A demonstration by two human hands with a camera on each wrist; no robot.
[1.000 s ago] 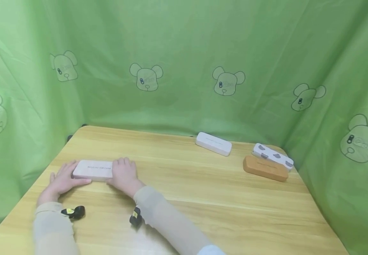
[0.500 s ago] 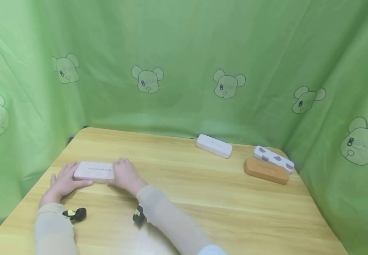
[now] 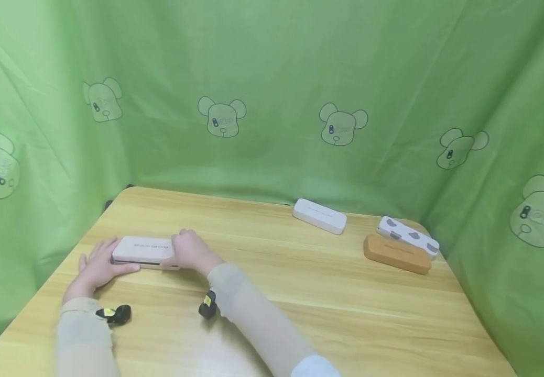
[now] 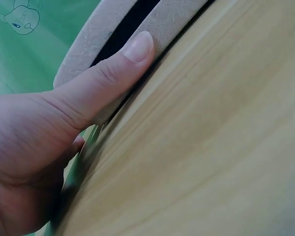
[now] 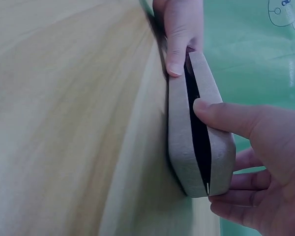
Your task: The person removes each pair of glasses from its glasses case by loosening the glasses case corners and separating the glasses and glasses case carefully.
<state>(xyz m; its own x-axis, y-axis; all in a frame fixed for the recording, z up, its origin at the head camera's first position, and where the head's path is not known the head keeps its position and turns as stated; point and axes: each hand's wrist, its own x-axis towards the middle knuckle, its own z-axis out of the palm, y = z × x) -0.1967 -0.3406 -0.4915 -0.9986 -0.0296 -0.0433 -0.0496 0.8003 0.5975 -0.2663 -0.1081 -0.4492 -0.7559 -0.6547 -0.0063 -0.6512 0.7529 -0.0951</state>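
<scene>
A pale pinkish-grey glasses case (image 3: 142, 248) lies on the left side of the table, dark lettering on its lid. Its lid stands slightly raised, leaving a dark gap along the front. At the left end, my left hand (image 3: 98, 267) holds the case, fingers spread round the end. In the left wrist view its thumb (image 4: 137, 46) presses the front of the lower half. My right hand (image 3: 194, 251) grips the right end of the lid. Seen from the right wrist, its thumb (image 5: 211, 113) hooks on the lid's edge at the gap, with the other fingers behind the case.
Towards the back of the wooden table (image 3: 272, 293) lies a white glasses case (image 3: 319, 215). At the right, an orange-brown case (image 3: 396, 254) lies against a white case with grey patches (image 3: 409, 234). A green curtain (image 3: 272, 63) encloses the table's back and sides.
The lid has come up from shut to slightly ajar, with a dark gap at the front. The right hand has lifted and turned a little; the left hand keeps its hold on the case.
</scene>
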